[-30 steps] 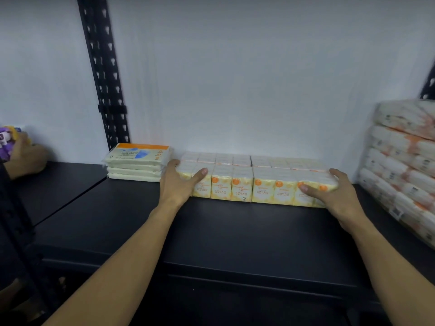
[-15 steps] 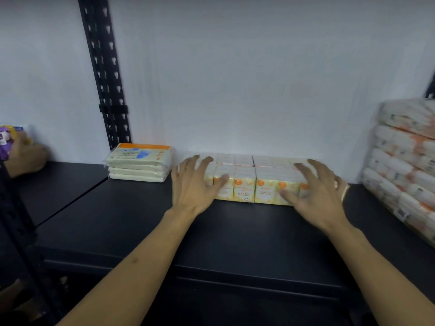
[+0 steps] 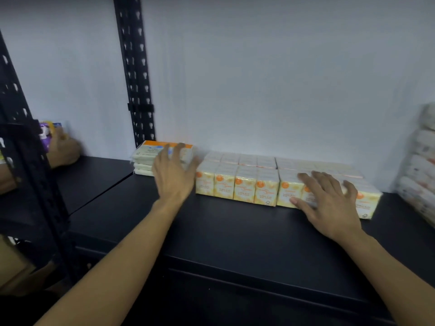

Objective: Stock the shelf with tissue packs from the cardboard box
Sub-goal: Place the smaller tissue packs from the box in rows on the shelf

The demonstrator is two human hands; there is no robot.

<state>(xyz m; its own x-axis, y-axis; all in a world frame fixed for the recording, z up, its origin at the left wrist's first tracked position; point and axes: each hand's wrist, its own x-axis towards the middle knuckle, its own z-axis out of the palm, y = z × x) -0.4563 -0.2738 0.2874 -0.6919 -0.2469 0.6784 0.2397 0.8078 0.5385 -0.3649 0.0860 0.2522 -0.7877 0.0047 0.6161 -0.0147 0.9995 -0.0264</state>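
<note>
Two yellow-and-white bundles of small tissue packs point(image 3: 244, 184) stand side by side on the black shelf point(image 3: 235, 234), close to the white back wall. My left hand point(image 3: 175, 175) hovers with spread fingers at the left end of the row, in front of a stack of flat tissue packs point(image 3: 147, 158), holding nothing. My right hand point(image 3: 329, 201) lies flat with straight fingers against the front of the right bundle. The cardboard box is out of view.
A stack of large wrapped paper packs point(image 3: 421, 182) stands at the right edge. Black perforated uprights point(image 3: 136, 74) rise behind and at the left. Another person's hand point(image 3: 62, 149) holds a purple item point(image 3: 46, 135) on the neighbouring shelf at far left.
Both hands have let go of the bundle ends and opened. My left hand drifted left off the packs; my right hand rests flat on the right bundle's front. The camera view shifted right.
</note>
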